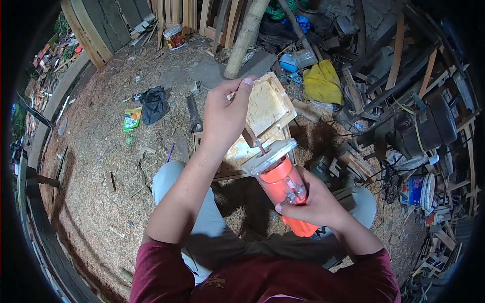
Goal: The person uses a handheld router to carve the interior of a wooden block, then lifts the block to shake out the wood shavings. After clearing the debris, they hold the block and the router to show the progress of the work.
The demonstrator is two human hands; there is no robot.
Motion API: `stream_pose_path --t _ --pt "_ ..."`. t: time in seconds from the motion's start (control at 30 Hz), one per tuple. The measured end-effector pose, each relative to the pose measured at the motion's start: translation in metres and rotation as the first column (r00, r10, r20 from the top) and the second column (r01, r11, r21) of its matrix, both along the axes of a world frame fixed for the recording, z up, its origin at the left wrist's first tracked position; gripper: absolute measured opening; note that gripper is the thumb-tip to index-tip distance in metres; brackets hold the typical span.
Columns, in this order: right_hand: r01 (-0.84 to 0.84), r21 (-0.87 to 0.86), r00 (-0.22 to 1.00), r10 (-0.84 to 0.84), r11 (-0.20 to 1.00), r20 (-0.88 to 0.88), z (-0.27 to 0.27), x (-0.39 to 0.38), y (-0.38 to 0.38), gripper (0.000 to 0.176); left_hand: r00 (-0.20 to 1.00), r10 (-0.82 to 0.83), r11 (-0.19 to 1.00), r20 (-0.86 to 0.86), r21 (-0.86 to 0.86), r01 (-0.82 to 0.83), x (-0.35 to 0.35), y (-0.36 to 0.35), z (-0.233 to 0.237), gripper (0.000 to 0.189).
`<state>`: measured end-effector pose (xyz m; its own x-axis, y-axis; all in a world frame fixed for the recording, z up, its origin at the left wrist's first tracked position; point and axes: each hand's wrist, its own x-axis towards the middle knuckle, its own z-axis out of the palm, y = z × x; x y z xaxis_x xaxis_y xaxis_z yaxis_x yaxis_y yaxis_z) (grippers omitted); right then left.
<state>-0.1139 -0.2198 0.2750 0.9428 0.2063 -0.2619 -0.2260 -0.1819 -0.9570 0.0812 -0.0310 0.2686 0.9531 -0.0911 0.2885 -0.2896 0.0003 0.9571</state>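
Note:
An orange trim router (283, 184) with a clear base plate is tilted in my right hand (318, 202), whose fingers wrap round its body. Its bit points up and away from me, towards a pale wooden box-like frame (268, 103). My left hand (228, 108) is closed in front of that frame, thumb pressed against the fingers. What it pinches, if anything, I cannot make out. The hand and forearm cover part of the wooden frame. Below the frame, another light wooden piece (235, 156) is partly hidden by the router and my arm.
Sawdust and shavings cover the ground (101, 166). A yellow cloth (323, 83) lies beyond the frame, near a leaning pole (245, 40). Scrap wood and a white-and-blue bucket (418, 192) crowd the right. A black plastic bag (153, 105) and green packet (132, 119) lie left.

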Motion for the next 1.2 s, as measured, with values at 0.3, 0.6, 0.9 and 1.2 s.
stream_pose_path --t 0.3,0.6,0.9,1.2 --pt "0.003 -0.003 1.000 -0.003 1.000 0.019 -0.0025 0.0001 -0.0002 0.061 0.999 -0.001 0.998 0.033 0.067 -0.001 0.0003 0.0013 -0.0004 0.034" --pt "0.036 0.047 0.998 -0.033 0.998 -0.058 -0.0013 -0.0010 -0.0003 0.061 0.998 0.004 0.997 0.055 0.080 -0.008 0.0045 0.0017 -0.0071 0.035" --pt "0.030 0.045 0.999 -0.029 0.999 -0.035 -0.0007 -0.0017 -0.0023 0.062 1.000 0.004 0.999 0.013 0.041 -0.005 0.0018 0.0034 0.0000 0.035" --pt "-0.009 0.010 1.000 0.008 1.000 0.026 -0.0048 -0.0004 -0.0013 0.061 1.000 -0.003 1.000 0.004 -0.007 0.003 -0.0012 0.0012 0.0020 0.037"
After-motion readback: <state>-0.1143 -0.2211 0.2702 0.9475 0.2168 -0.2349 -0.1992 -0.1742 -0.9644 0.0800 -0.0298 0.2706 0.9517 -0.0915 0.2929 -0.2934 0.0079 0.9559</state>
